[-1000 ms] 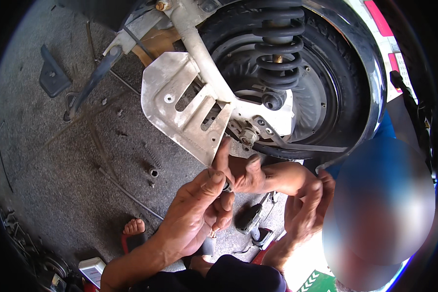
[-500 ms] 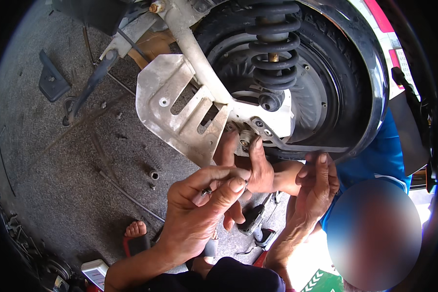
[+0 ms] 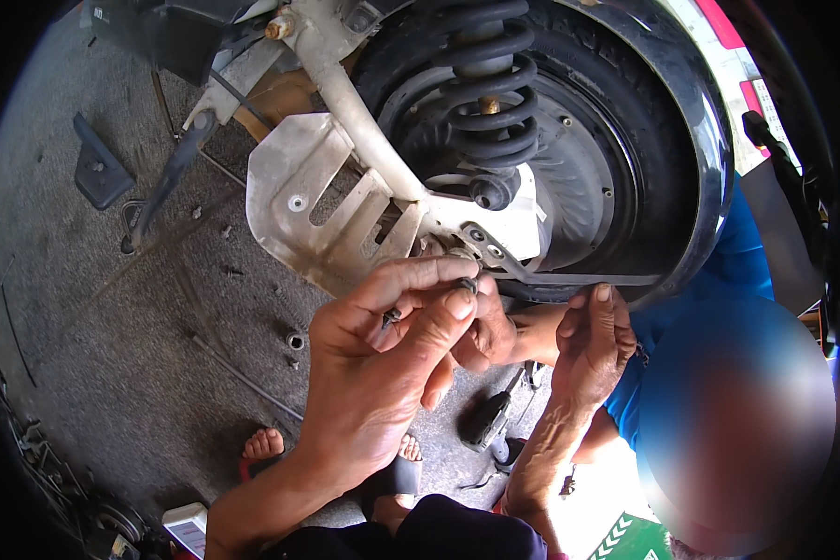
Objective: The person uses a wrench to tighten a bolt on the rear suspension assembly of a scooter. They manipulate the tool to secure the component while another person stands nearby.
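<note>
Dark and small, a little part (image 3: 468, 286) is pinched between thumb and forefinger of the left hand (image 3: 373, 369); by these its shape is mostly covered. Deeper in the same hand, a second dark piece (image 3: 391, 317) is seen. Behind, a co-worker's hand (image 3: 498, 331) is partly hidden. By the right hand (image 3: 593, 347), fingers curled near the grey bar (image 3: 583, 279), whether anything is held cannot be told.

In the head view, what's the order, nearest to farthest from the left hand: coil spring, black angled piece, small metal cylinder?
1. Small metal cylinder: just left of the left hand.
2. Coil spring: above the hand, slightly right.
3. Black angled piece: far up and left.
</note>
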### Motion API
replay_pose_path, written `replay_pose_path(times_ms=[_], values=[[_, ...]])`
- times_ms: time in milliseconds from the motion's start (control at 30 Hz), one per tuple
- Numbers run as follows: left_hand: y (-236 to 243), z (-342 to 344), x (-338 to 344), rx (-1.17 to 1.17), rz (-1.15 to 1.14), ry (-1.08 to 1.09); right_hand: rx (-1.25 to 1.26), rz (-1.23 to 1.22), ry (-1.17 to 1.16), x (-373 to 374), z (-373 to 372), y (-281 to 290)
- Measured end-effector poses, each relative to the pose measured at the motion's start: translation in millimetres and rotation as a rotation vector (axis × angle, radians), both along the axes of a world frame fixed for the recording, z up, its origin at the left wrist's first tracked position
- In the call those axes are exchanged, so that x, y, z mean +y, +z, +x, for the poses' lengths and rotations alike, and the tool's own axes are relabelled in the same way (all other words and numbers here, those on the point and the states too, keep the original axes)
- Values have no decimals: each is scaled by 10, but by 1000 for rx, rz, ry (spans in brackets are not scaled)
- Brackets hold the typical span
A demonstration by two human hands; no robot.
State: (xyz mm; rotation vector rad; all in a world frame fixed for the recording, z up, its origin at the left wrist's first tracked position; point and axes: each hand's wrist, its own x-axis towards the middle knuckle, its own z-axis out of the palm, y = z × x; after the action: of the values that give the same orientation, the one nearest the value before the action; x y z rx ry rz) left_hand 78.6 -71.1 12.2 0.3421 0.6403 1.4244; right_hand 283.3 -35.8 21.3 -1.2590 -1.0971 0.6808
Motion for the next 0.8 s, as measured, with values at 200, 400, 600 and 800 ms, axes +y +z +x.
replay_pose_path(times_ms=[200,400,600,800], values=[[-37,27,57,17,-37,13,2,8,1,3,-7,-9],[-54,56,54,5,-86,29,14,3,21,2,8,-19],[-66,117,-42,-16,-21,32,-373,-49,-70,-232,-152,125],[-88,107,-53,31,-26,18,-773,102,42,-369,-488,257]])
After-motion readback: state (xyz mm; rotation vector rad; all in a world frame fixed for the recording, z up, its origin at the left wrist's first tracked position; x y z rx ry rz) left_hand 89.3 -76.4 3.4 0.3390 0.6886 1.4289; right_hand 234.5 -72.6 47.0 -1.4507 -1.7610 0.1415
